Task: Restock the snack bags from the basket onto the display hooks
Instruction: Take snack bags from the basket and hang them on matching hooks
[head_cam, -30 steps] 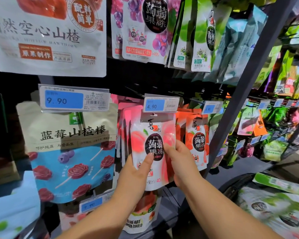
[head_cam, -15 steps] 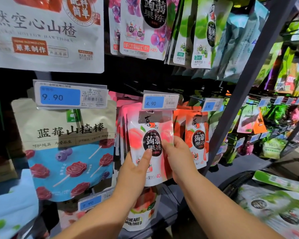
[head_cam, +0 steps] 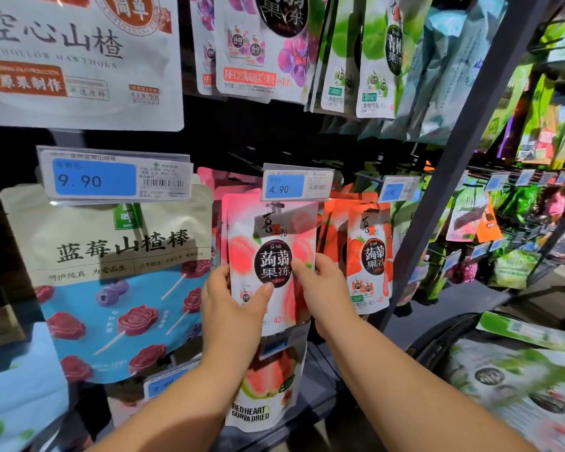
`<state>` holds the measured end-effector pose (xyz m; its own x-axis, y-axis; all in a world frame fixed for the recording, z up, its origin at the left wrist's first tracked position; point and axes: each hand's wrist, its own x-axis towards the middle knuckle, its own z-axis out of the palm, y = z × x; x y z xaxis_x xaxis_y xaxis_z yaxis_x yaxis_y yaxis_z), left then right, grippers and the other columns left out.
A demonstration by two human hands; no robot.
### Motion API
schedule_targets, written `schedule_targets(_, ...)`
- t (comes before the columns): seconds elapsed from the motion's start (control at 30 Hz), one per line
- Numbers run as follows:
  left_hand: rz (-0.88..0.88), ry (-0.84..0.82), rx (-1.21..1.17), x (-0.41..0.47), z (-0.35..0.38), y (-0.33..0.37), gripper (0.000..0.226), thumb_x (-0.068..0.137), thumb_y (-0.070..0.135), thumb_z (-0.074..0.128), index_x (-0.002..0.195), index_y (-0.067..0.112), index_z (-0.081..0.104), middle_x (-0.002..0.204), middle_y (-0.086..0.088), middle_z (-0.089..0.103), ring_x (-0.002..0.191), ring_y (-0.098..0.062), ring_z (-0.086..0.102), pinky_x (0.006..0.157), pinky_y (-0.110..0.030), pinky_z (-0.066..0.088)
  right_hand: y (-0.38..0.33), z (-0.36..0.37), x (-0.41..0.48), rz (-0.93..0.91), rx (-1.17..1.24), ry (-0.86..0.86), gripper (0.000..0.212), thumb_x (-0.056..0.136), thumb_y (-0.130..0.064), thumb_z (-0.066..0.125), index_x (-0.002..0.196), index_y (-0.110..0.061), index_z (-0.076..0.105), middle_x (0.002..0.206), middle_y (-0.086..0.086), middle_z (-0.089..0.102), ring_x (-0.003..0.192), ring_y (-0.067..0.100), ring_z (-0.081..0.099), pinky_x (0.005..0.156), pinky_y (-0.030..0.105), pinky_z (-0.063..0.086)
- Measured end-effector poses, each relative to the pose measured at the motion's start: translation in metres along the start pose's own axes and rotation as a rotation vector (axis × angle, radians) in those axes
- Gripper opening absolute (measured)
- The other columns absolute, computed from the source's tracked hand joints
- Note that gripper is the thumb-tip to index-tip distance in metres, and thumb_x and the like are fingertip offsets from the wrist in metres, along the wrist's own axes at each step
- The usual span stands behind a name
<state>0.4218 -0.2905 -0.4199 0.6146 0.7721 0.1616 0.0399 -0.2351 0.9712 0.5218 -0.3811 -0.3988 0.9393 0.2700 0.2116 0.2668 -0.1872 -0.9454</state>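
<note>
Peach jelly bag (head_cam: 268, 243) hangs upright straight below the 4.90 price tag (head_cam: 296, 185), its top edge touching the tag's lower rim; whether its hole sits on the hook cannot be told. Both hands pinch it. The left hand (head_cam: 232, 308) holds its left edge, thumb flat on the front and fingers behind. The right hand (head_cam: 327, 291) holds its right edge, thumb on the black round label. More pink bags hang just behind it. Right of the tag hang strawberry jelly bags (head_cam: 369, 256), left of it a large blueberry hawthorn bag (head_cam: 111, 282), and below it, under the hands, a dried guava bag (head_cam: 265, 386). Far down to the right of the tag, the basket (head_cam: 444, 340) holds green and white bags (head_cam: 516, 386).
</note>
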Motion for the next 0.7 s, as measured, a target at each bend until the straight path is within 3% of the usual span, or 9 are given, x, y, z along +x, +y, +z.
schedule_targets(0.13, 0.049, 0.068, 0.046, 0.001, 0.006, 0.0, 0.079, 0.08, 0.033, 0.078, 0.142, 0.014, 0.033, 0.145, -0.008, 0.031, 0.136, -0.025, 0.026, 0.111, -0.042, 0.025, 0.004, -0.006, -0.005, 0.065, -0.024, -0.103, 0.028, 0.088, -0.037, 0.072, 0.106, -0.02, 0.059, 0.104, -0.005, 0.064, 0.096, 0.012, 0.061, 0.083, 0.031, 0.049)
schedule_targets(0.3, 0.086, 0.096, 0.006, 0.007, 0.013, -0.007, 0.084, 0.08, 0.027, 0.079, 0.146, 0.011, 0.03, 0.151, -0.011, 0.027, 0.141, -0.027, 0.023, 0.113, -0.04, 0.022, 0.01, -0.008, -0.006, 0.104, -0.004, -0.161, 0.08, 0.072, -0.051, 0.081, 0.138, -0.029, 0.043, 0.132, -0.006, 0.056, 0.118, 0.014, 0.056, 0.098, 0.032, 0.047)
schedule_targets(0.4, 0.041, 0.064, -0.058, 0.012, 0.017, -0.011, 0.083, 0.082, 0.03, 0.077, 0.146, 0.015, 0.027, 0.149, -0.014, 0.034, 0.137, -0.029, 0.031, 0.112, -0.043, 0.03, 0.009, -0.003, -0.008, 0.118, -0.035, -0.206, 0.101, 0.056, -0.07, 0.074, 0.145, -0.034, 0.038, 0.142, -0.003, 0.053, 0.128, 0.018, 0.053, 0.108, 0.044, 0.044)
schedule_targets(0.53, 0.015, 0.072, -0.125, 0.02, 0.02, -0.017, 0.082, 0.081, 0.029, 0.077, 0.144, 0.011, 0.028, 0.141, -0.018, 0.042, 0.13, -0.032, 0.043, 0.108, -0.05, 0.038, 0.008, 0.001, -0.005, 0.097, -0.095, -0.208, 0.074, 0.088, -0.046, 0.07, 0.149, -0.023, 0.034, 0.143, 0.0, 0.05, 0.131, 0.02, 0.049, 0.109, 0.037, 0.04)
schedule_targets(0.7, 0.003, 0.077, -0.112, 0.033, 0.023, -0.02, 0.081, 0.083, 0.029, 0.076, 0.145, 0.01, 0.028, 0.142, -0.017, 0.042, 0.13, -0.033, 0.043, 0.109, -0.049, 0.037, 0.008, 0.012, 0.004, 0.123, -0.141, -0.184, 0.051, 0.096, -0.042, 0.058, 0.138, -0.016, 0.043, 0.134, 0.006, 0.057, 0.124, 0.024, 0.053, 0.098, 0.033, 0.042)
